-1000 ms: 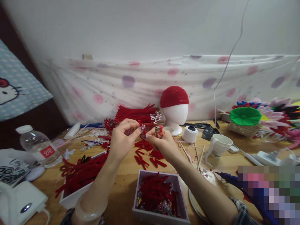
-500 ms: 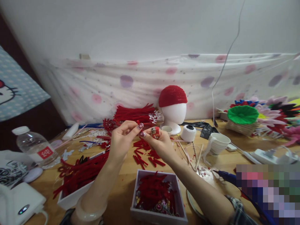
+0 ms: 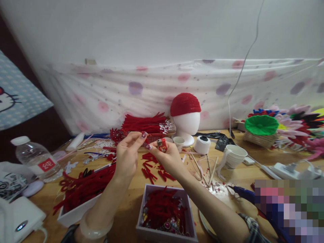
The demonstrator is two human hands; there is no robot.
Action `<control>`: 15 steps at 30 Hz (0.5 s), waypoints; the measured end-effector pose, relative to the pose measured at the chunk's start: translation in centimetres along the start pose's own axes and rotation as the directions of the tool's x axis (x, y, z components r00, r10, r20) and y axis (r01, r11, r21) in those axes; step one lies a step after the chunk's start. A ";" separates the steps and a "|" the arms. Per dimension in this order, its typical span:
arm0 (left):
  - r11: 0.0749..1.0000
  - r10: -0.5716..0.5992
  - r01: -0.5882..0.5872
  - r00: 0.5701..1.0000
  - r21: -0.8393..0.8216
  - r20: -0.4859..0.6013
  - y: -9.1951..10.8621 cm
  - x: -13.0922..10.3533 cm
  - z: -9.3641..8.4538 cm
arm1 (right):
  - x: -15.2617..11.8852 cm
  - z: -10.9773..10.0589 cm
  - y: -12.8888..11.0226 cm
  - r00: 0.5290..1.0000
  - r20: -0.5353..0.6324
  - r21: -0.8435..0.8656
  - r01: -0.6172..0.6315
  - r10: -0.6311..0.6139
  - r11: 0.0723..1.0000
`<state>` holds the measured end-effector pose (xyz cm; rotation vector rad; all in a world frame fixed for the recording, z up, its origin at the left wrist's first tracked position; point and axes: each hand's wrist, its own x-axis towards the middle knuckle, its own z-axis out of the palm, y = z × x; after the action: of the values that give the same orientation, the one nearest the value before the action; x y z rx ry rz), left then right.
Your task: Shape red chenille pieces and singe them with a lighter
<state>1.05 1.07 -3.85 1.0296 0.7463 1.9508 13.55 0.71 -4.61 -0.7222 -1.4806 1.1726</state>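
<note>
My left hand (image 3: 128, 153) is closed, thumb and finger pinched on a small red piece mostly hidden by the fingertips. A pale bangle (image 3: 95, 226) circles that wrist. My right hand (image 3: 170, 158) grips a red lighter (image 3: 162, 145) with its metal top upward; no flame shows. The right thumb and fingertip point at the left fingertips, very near or touching them. Below the hands, short red chenille pieces (image 3: 149, 171) lie on the wooden table (image 3: 126, 202). Nearest me stands a white box (image 3: 167, 235) of red pieces and jewelled bits.
At left are a box of long red chenille stems (image 3: 88, 189), a water bottle (image 3: 37, 160) and a white device (image 3: 24, 216). Behind stands a foam head (image 3: 186, 125) in a red cap. A thread spool (image 3: 201, 145), a cup (image 3: 233, 156) and a blue-handled tool (image 3: 243, 193) are to the right.
Both hands have shifted slightly left in view, along with the whole scene. The pinch and the grip on the lighter stay the same. The red tip above my left fingers shows less now.
</note>
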 end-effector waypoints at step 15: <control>0.996 -0.052 0.046 0.996 -0.070 -0.072 2.0 -0.8 0.6 | 0.6 0.5 1.3 0.780 0.330 0.333 -0.623 0.532 0.707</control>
<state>1.08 -0.59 -2.33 0.8949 0.7337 1.9671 12.73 1.57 -5.57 -0.7984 -1.1056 2.0499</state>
